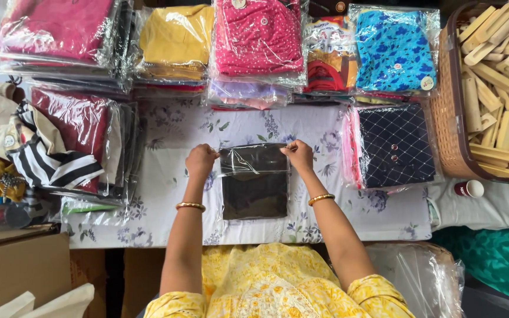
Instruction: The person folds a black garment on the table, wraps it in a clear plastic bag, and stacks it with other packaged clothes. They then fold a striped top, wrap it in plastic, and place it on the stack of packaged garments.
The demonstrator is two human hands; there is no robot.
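L hand (201, 160) & R hand (299, 154) each pinch a top corner of the dark folded garment in clear plastic bag (254, 181); bag's long axis runs away from person, flap end farthest, on floral tablecloth (166, 141).

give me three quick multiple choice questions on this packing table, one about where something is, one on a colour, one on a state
1. Where is the basket of wooden pieces?
A. at the right edge
B. at the left edge
C. under the table

2. What colour is the garment in the clear bag between the hands?
A. yellow
B. dark, near black
C. bright blue

3. What are the left hand and right hand doing?
A. both pinch the bag's top corners
B. one holds the small cup
C. both rest in the lap

Answers: 1 A, the basket fills the right edge; 2 B, the folded cloth looks near black; 3 A, each hand grips one top corner.
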